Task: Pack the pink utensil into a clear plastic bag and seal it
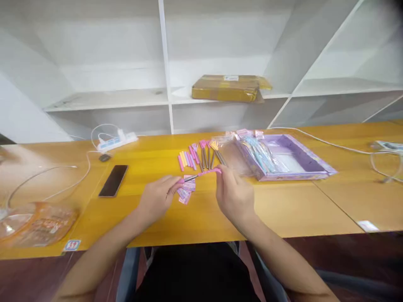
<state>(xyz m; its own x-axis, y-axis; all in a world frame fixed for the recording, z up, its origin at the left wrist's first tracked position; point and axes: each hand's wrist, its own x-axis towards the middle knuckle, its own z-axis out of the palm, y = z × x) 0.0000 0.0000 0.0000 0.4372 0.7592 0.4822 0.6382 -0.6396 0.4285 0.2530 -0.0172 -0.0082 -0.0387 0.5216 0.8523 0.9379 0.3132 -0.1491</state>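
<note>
From the head camera, both hands met over the middle of the yellow bench (283, 218). The left hand (157, 199) and the right hand (234, 197) together held one pink pen (203, 173), which lay nearly level just above the bench top. The left hand was closed on the pen's dark, thin end, and the right hand pinched the pink end with its fingers curled round it. Directly under the left fingers, a small heap of pink wrappers (186, 191) lay on the bench.

Just beyond the held pen stood a row of loose pens (201, 156), laid side by side on the bench, some pink and yellow, others dark with pink or yellow fan-shaped tops. To the right of that row lay clear plastic sleeves (231, 153), and touching them an open purple box (283, 157) with pale blue pens bundled along its left wall.

Left of the hands, a black phone (113, 180) lay flat on the bench, well apart from the pens. Behind it sat a white power strip (116, 141) with a white cable looping off to the left. A clear plastic bag (34, 222) rested at the near left corner of the bench. On the white shelf (110, 98) behind the bench lay a brown taped parcel (228, 88).
</note>
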